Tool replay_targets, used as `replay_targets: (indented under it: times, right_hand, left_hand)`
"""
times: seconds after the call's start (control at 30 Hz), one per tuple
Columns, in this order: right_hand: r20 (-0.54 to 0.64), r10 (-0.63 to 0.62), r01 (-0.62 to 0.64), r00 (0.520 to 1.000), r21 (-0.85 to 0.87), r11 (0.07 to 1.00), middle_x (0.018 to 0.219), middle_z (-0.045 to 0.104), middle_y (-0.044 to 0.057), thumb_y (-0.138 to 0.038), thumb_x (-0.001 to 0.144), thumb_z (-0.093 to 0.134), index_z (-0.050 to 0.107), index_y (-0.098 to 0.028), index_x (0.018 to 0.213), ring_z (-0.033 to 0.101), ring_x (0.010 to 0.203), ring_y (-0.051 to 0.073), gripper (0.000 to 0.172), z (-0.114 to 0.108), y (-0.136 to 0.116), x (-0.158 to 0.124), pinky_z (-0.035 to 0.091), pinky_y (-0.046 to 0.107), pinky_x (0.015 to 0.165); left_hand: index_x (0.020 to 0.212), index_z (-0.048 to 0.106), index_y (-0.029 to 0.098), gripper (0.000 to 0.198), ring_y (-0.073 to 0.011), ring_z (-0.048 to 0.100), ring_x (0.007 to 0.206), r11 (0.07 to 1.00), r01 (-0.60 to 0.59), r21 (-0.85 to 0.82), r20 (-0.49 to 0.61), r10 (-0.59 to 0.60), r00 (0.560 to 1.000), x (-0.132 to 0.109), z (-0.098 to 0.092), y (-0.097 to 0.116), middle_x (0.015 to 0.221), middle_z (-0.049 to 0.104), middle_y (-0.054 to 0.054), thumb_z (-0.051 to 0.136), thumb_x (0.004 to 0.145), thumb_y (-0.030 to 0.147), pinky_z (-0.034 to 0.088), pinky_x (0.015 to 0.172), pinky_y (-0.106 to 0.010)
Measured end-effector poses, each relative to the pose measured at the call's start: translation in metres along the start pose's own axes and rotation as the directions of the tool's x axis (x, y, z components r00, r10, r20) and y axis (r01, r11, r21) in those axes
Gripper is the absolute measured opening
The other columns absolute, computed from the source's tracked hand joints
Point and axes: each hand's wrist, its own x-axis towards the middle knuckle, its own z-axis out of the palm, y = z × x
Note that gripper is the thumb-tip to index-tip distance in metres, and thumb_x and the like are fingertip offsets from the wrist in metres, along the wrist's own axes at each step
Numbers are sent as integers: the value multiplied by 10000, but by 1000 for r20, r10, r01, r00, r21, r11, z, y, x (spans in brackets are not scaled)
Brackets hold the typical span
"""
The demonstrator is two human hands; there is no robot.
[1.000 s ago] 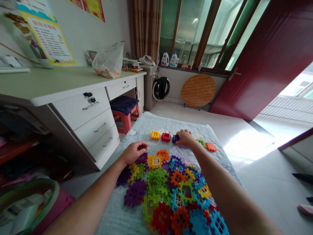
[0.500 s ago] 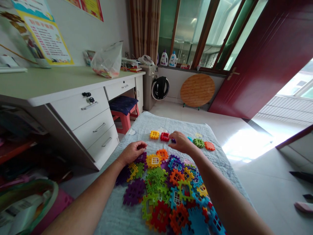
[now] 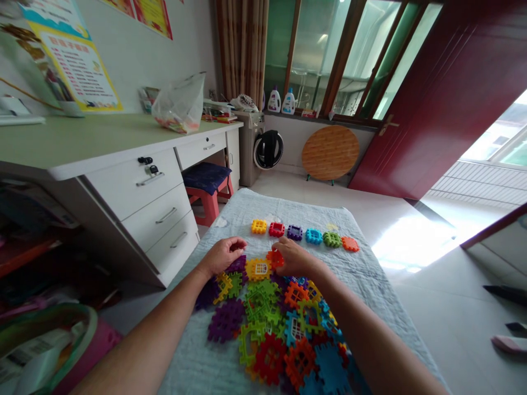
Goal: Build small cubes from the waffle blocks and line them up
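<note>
My right hand has its thumb and fingers around an orange plastic building block at the far edge of a pile of interlocking blocks. Beside the pile's upper left, my left hand is loosely closed, with nothing visible in it. A yellow block with a white window lies between the hands. Beyond them runs a row of blocks: yellow, red, dark purple, blue, green and orange. Nearer me are green pieces and a purple piece.
A pale blue cloth covers the low table. To the left stand a white desk with drawers, a red stool and a pink bin. A washing machine and a round wooden tabletop are farther back.
My right hand has come from the dark purple block in the row back toward me, onto the orange block at the pile. My left hand has stayed in place.
</note>
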Motion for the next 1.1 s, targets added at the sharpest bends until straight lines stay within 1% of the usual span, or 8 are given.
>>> replay_targets:
  times: [0.13,0.3,0.4,0.5,0.63,0.83,1.0,1.1]
  right_hand:
    - [-33,66,-66,997,14,998,975,502,72,-224,612,645,528,-169,898,502,883,195,313,-8,5,-15,422,290,772]
    - [-74,137,-134,988,46,990,954,518,54,-179,632,591,520,-179,965,507,811,164,340,-22,20,-45,414,272,735]
    - [-75,200,-197,977,39,980,927,569,50,-231,674,585,547,-188,1009,532,791,167,340,-27,32,-65,403,272,713]
    - [-47,263,-262,964,18,965,846,616,46,-323,720,575,584,-189,934,554,750,176,253,-28,39,-78,386,274,667]
    - [-46,304,-306,952,-33,952,795,638,61,-342,754,538,606,-179,825,565,724,189,191,-29,41,-84,372,285,641]
    - [-49,332,-331,942,23,943,934,662,84,-189,701,544,620,-170,984,587,834,204,294,-29,47,-91,407,290,711]
    - [-172,385,-375,907,90,923,891,640,61,-142,704,508,606,-172,994,572,777,168,308,-18,55,-95,410,275,692]
    - [-223,350,-334,910,109,936,857,621,47,-149,725,504,606,-175,938,554,748,152,238,-14,51,-93,400,266,676]
  left_hand:
    - [933,635,168,277,-214,651,867,1000,-3,-9,-1,3,1000,0,0,0,907,706,-60,574,726,342,500,829,-338]
    - [925,637,176,269,-211,646,878,1000,-1,-21,1,1,1000,1,1,-3,906,701,-53,570,733,353,502,835,-342]
    - [930,636,178,274,-208,645,876,1000,2,-15,1,-2,1000,1,1,-4,904,700,-49,571,734,359,504,833,-339]
    - [939,635,176,280,-208,645,877,1000,-3,-6,3,3,1000,1,1,-5,910,699,-52,571,737,359,502,835,-337]
    - [939,637,174,281,-209,646,876,1000,-5,-4,-4,5,1000,2,1,-5,916,700,-57,575,737,358,501,839,-339]
    - [937,641,176,295,-214,647,882,1000,15,-13,-3,-15,1000,1,1,-2,916,703,-55,587,723,372,501,846,-349]
    - [928,642,177,282,-212,648,870,1000,3,-5,-4,-3,1000,1,1,-2,903,704,-52,589,723,365,501,832,-339]
    - [934,636,173,281,-211,647,874,1000,0,-1,1,0,1000,1,1,-4,910,702,-56,586,730,359,498,834,-338]
